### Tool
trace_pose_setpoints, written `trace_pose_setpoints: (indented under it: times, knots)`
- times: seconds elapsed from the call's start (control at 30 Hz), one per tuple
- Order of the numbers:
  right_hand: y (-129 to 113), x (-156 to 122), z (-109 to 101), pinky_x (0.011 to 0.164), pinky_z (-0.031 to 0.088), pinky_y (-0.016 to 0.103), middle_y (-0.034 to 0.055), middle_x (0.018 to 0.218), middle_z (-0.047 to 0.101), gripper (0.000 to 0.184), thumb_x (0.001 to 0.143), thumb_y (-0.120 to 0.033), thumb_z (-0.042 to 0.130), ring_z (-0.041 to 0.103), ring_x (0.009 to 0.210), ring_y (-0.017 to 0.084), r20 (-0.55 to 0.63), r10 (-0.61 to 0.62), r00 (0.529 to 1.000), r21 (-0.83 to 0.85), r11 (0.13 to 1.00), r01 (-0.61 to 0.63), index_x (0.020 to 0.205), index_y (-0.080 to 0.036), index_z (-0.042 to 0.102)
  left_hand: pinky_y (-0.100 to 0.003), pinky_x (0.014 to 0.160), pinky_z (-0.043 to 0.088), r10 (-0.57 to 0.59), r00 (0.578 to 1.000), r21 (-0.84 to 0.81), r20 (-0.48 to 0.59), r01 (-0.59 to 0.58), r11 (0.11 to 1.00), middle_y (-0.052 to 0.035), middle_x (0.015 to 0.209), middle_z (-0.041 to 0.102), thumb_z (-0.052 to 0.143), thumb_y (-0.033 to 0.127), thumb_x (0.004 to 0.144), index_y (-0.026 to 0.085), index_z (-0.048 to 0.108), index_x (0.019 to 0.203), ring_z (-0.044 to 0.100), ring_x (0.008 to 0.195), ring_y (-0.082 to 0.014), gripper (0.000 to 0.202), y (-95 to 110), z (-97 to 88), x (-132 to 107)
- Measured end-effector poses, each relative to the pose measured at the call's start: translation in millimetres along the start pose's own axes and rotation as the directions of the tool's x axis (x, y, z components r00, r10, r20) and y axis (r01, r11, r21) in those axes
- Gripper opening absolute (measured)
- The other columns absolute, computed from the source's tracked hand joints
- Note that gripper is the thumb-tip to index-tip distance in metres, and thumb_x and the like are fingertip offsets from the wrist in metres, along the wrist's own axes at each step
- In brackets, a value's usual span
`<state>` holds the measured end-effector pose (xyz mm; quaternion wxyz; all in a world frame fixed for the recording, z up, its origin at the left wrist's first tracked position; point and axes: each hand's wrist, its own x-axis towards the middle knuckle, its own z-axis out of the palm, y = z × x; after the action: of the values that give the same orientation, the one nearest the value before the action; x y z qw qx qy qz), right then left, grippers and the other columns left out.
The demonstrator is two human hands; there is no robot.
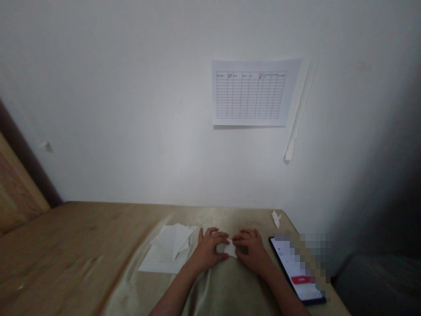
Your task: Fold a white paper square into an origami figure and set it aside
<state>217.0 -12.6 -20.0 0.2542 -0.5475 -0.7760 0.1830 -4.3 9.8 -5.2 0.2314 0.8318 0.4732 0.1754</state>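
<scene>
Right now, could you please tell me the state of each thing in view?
Small paper, between both hands
Left hand, fingers bent at the small paper
Right hand, fingers bent at the small paper
Loose sheets, overlapping
Phone, screen lit
Paper scrap, crumpled
Printed sheet, on the wall
Brown cover, creased

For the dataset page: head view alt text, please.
A person's left hand and right hand touch a small white paper scrap at a tan surface. White sheets lie left of the hands, a phone right; a printed grid sheet is on the pale wall.
</scene>
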Motion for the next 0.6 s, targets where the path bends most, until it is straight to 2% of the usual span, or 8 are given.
trace_pose_setpoints:
  times: [0.13, 0.3, 0.43, 0.6]
  knots:
    - [0, 0, 0, 0.118, 0.006, 0.055, 0.0007, 0.121, 0.071, 0.03, 0.08, -0.03, 0.061, 0.045, 0.132, 0.027, 0.002, 0.003, 1.0, 0.007, 1.0, -0.003, 0.107, -0.033, 0.074, -0.069, 0.117, -0.004, 0.031, 1.0, 0.002, 0.0, -0.031, 1.0, 0.0006, 0.129, 0.068, 0.079, 0.044, 0.076, 0.037, 0.074, 0.105, 0.041, 0.136, -0.031, 0.031, -3, 0.2, 2]
    - [-5, 1, -2, 0.117, 0.011, 0.052, 0.0002, 0.12, 0.071, 0.021, 0.081, -0.028, 0.059, 0.046, 0.13, 0.026, -0.005, -0.002, 1.0, 0.016, 1.0, 0.002, 0.092, -0.032, 0.076, -0.068, 0.116, -0.004, 0.057, 0.997, 0.002, -0.054, -0.057, 0.998, 0.0017, 0.121, 0.072, 0.073, 0.044, 0.082, 0.036, 0.074, 0.097, 0.046, 0.131, -0.0284, 0.017, -5, 5.1, 2]
    - [-9, 1, -4, 0.118, 0.006, 0.053, 0.001, 0.114, 0.073, 0.019, 0.082, -0.029, 0.058, 0.049, 0.127, 0.024, 0.014, 0.018, 1.0, 0.027, 0.999, -0.019, 0.087, -0.031, 0.076, -0.067, 0.116, -0.006, 0.059, 0.995, 0.011, -0.08, -0.058, 0.998, 0.0016, 0.119, 0.072, 0.069, 0.045, 0.085, 0.035, 0.074, 0.095, 0.048, 0.127, -0.0272, 0.015, -4, 9.2, 2]
    - [-11, -2, -5, 0.118, 0.002, 0.054, 0.0011, 0.11, 0.073, 0.015, 0.082, -0.037, 0.063, 0.052, 0.123, 0.024, -0.013, 0.031, 0.999, 0.073, 0.997, -0.03, 0.084, -0.031, 0.076, -0.066, 0.117, -0.004, 0.07, 0.991, 0.052, -0.112, -0.064, 0.997, 0.0009, 0.114, 0.072, 0.062, 0.042, 0.091, 0.033, 0.073, 0.095, 0.051, 0.122, -0.0252, 0.015, 1, 12.1, 4]
